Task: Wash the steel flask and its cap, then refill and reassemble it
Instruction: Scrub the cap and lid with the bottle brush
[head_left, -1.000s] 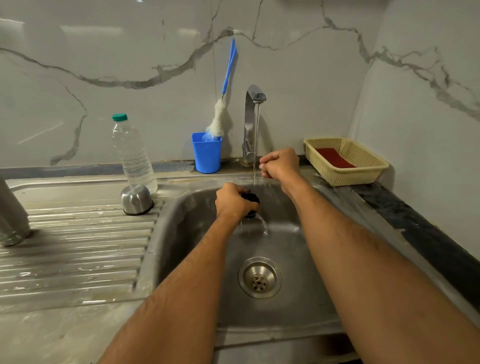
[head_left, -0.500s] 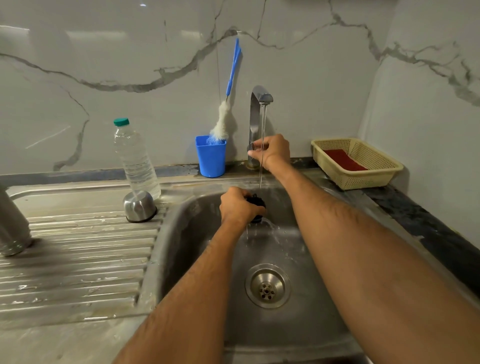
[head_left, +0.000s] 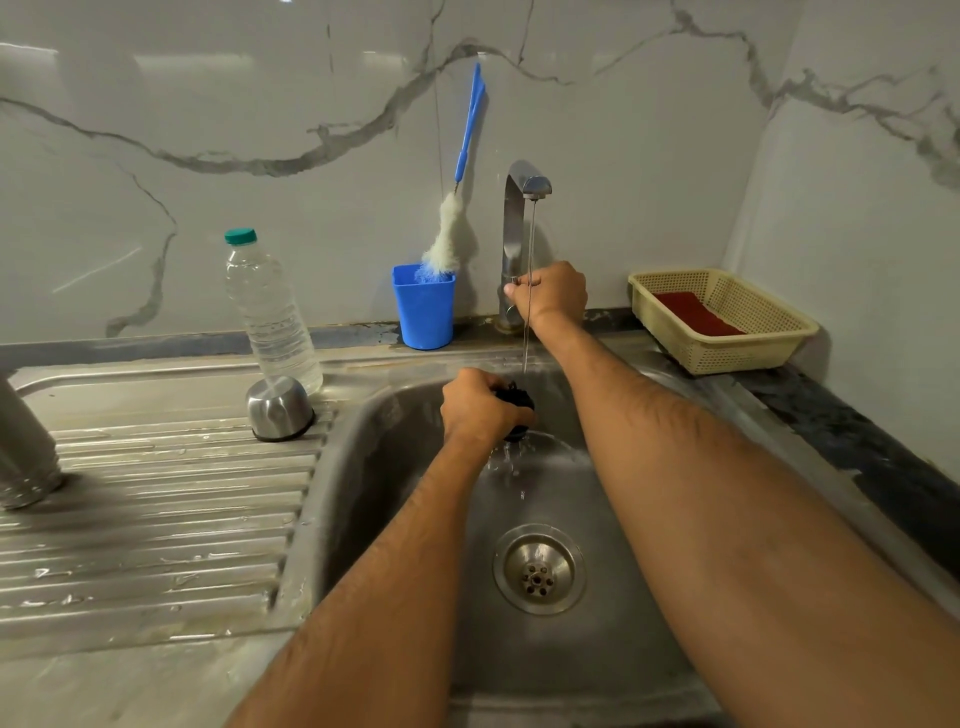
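Note:
My left hand (head_left: 478, 408) grips a small black stopper (head_left: 516, 402) over the sink basin (head_left: 415, 519), right under a thin stream of water falling from the steel tap (head_left: 517, 218). My right hand (head_left: 550, 291) holds the tap's lever at the base of the spout. A steel cup-shaped cap (head_left: 278, 410) sits upside down on the ribbed drainboard (head_left: 156, 519). At the far left edge stands the steel flask body (head_left: 23, 452), partly cut off by the frame.
A clear water bottle (head_left: 270, 312) with a green top stands behind the steel cap. A blue cup (head_left: 423, 306) holds a bottle brush (head_left: 457, 208). A yellow basket (head_left: 727, 322) with a red sponge sits at the right. The drain (head_left: 539, 569) lies below.
My right hand has risen from beside the water stream to the tap lever. The stream has thinned. My left hand keeps the stopper under the water.

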